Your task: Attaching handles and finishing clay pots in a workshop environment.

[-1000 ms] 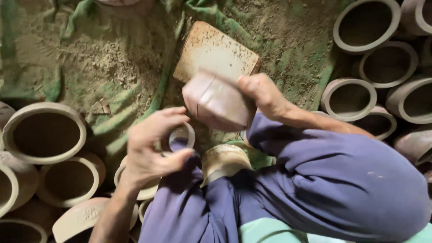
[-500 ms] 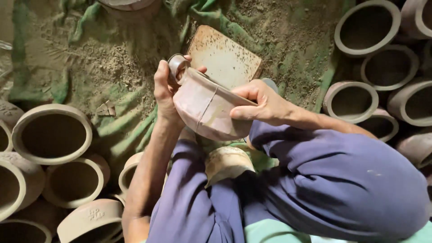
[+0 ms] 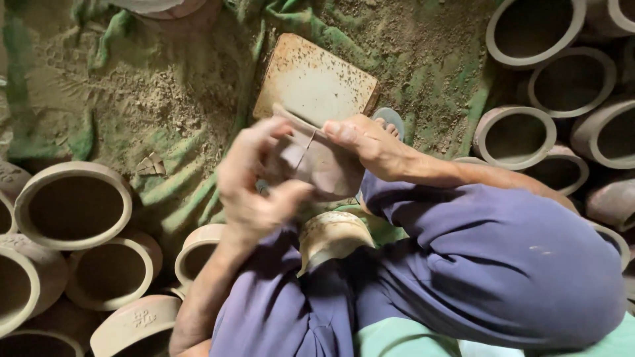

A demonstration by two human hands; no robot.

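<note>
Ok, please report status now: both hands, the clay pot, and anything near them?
Left hand and right hand both grip the clay pot over the lap. Square board lies just beyond. Nothing between hands and pot.

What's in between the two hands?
In the head view, a soft clay pot sits between the left hand and the right hand; both hands grip it, above the person's lap.

left hand (image 3: 254,182): fingers curled, blurred | right hand (image 3: 364,145): fingers bent, gripping, forearm extended
</note>
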